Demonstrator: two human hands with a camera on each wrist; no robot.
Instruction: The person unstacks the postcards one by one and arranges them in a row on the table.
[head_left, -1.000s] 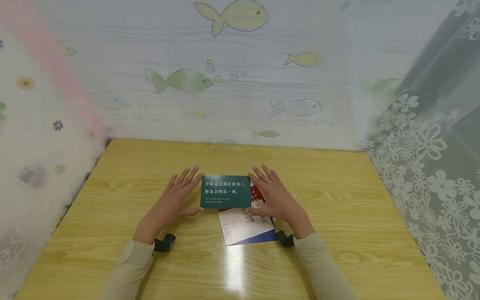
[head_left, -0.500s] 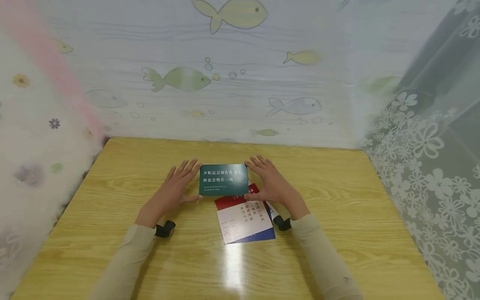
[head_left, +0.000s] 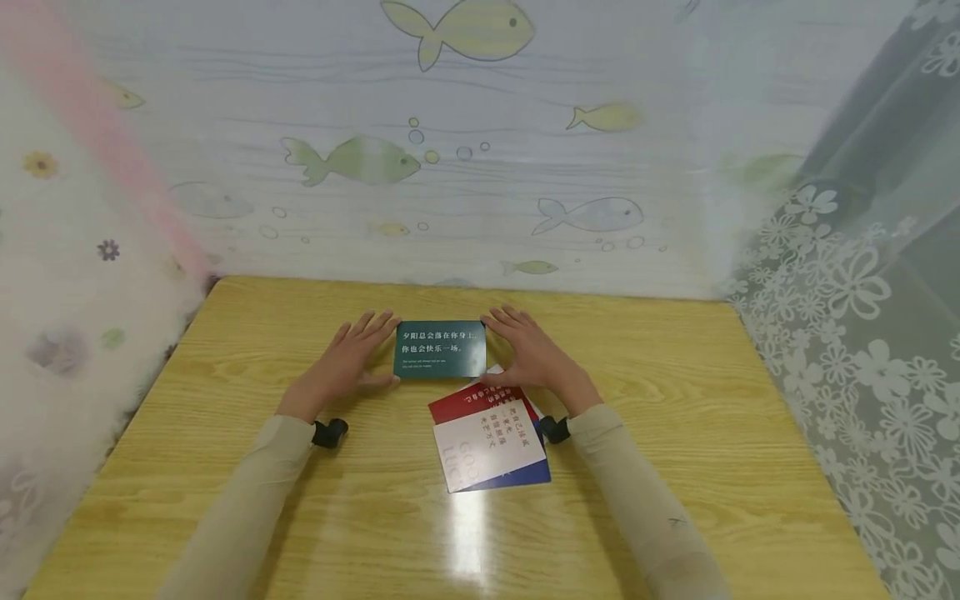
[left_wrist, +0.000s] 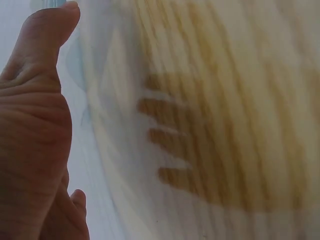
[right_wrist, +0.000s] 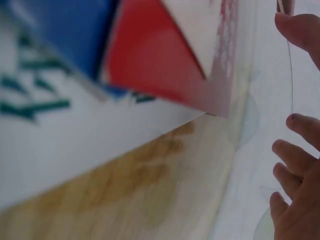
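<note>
A dark green card (head_left: 465, 365) with white printed lettering is held lengthwise between my two hands. My left hand (head_left: 336, 367) grips its left edge by the corners, thumb low and index finger high. My right hand (head_left: 538, 357) does the same on the right edge, its other fingers spread upward. In the right wrist view, the card (right_wrist: 290, 70) appears as a thin line between thumb and index fingertip. The left wrist view shows the left thumb (left_wrist: 50, 40) at the card's edge, with the hand's reflection on the glossy tabletop.
Just nearer than the green card lies a fanned pile: a pale card (head_left: 480, 454) on top, a red card (head_left: 452, 407) and a blue card (head_left: 531, 475) below. A white card with green lettering (right_wrist: 75, 145) lies underneath. A fish-patterned curtain (head_left: 465, 242) borders the wooden table (head_left: 660, 375).
Both hands have moved the green card away from me, toward the far curtain, and slightly left. More of the red card beneath now shows. The pile has stayed in place.
</note>
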